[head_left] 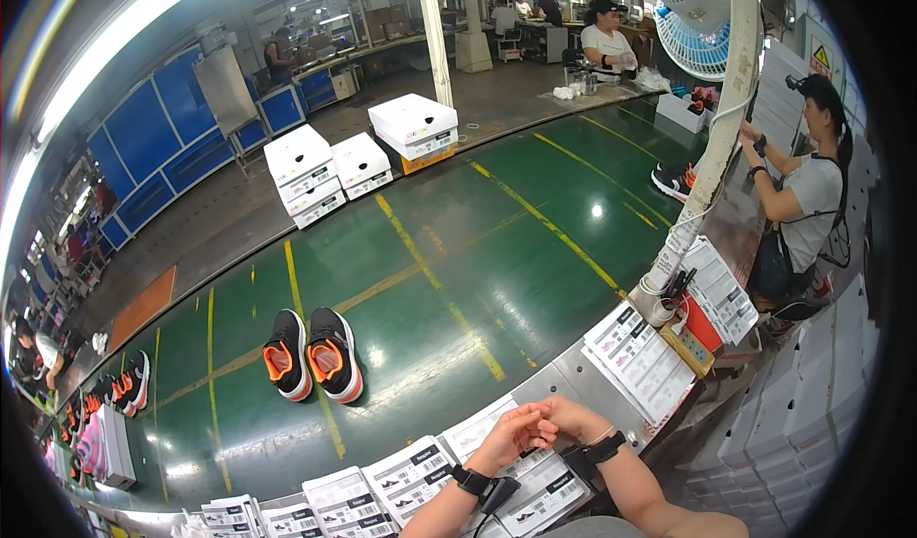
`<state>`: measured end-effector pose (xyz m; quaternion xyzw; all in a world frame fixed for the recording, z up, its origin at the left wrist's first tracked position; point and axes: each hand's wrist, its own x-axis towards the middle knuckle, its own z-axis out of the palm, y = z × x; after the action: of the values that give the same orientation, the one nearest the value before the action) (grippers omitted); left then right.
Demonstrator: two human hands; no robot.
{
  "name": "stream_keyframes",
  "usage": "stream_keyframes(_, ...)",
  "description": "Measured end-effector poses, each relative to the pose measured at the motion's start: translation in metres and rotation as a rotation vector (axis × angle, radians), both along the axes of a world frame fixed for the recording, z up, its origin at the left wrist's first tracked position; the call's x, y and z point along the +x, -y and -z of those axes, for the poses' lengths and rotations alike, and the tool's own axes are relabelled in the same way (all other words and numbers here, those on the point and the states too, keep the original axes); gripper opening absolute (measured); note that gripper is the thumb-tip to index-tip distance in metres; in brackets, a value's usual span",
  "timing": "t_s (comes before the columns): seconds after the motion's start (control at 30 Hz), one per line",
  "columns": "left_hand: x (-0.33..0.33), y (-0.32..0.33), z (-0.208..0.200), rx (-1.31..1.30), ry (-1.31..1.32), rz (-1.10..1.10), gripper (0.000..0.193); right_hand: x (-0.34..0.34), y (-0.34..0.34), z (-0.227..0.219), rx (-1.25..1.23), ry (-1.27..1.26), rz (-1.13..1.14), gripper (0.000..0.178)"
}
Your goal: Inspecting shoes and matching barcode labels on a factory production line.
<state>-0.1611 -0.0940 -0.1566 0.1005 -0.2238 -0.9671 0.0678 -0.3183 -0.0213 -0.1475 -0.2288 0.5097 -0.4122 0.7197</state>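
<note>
My left hand [522,430] and my right hand [570,418] meet in front of me, above the near edge of the green conveyor belt [535,318]. The fingers of both are curled in and touch one another. Whatever may lie between them is hidden. Dark bands circle both wrists. Under and beside my hands lie stacks of printed label sheets [546,490] with small shoe pictures. Out on the belt, left of my hands, stands a pair of black sneakers with orange linings and white soles [334,356], toes pointing away.
White shoeboxes [304,170] stand along the belt's far edge. More shoes [134,385] and a box [117,447] sit at the left end. On the right rise a white post [712,175], a fan [693,36] and stacked boxes [793,423]. A co-worker [807,189] stands beyond the post.
</note>
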Motion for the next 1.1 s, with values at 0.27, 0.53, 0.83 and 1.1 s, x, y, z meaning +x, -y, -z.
stream_keyframes(0.27, -0.0003, 0.0005, -0.0002, 0.002, 0.016, 0.001, 0.020, 0.0011, 0.0006, -0.0009, -0.021, -0.060, -0.021, 0.019)
stream_keyframes(0.53, -0.0001, -0.0018, -0.0026, -0.038, 0.056, -0.019, 0.022, 0.0009, 0.0005, 0.0014, 0.005, -0.027, 0.000, 0.022)
stream_keyframes(0.83, -0.0004, 0.0000, -0.0037, -0.036, 0.062, -0.003, 0.021, 0.0006, -0.0003, 0.0007, -0.011, -0.029, -0.034, 0.029)
stream_keyframes(1.1, -0.0008, -0.0015, -0.0040, -0.038, 0.079, -0.021, 0.022, -0.0003, -0.0006, 0.0082, -0.021, 0.014, -0.015, 0.030)
